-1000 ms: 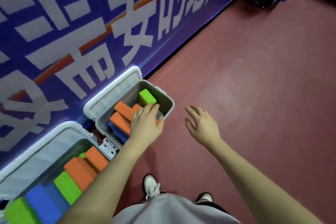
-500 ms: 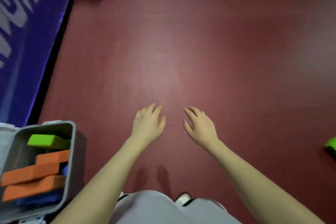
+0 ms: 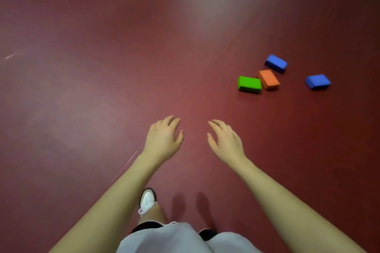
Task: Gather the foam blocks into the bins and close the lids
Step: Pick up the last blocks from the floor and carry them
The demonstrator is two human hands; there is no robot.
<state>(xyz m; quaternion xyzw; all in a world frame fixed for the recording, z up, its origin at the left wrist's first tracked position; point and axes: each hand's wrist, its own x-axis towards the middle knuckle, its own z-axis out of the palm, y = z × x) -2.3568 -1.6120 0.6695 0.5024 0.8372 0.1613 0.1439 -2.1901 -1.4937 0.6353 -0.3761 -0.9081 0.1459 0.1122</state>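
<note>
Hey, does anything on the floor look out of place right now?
Yes. Four foam blocks lie loose on the red floor: a green block touching an orange block, plus two blue blocks. No bin is in view.

4 foam blocks are seen on the dark red floor (image 3: 102, 88) at the upper right: a green block (image 3: 249, 84) touching an orange block (image 3: 268, 79), a blue block (image 3: 276, 63) just beyond, and another blue block (image 3: 317, 81) set apart. The left hand (image 3: 163, 139) and right hand (image 3: 225, 140) are held out empty, fingers relaxed. A white shoe (image 3: 147, 201) is visible below.
</note>
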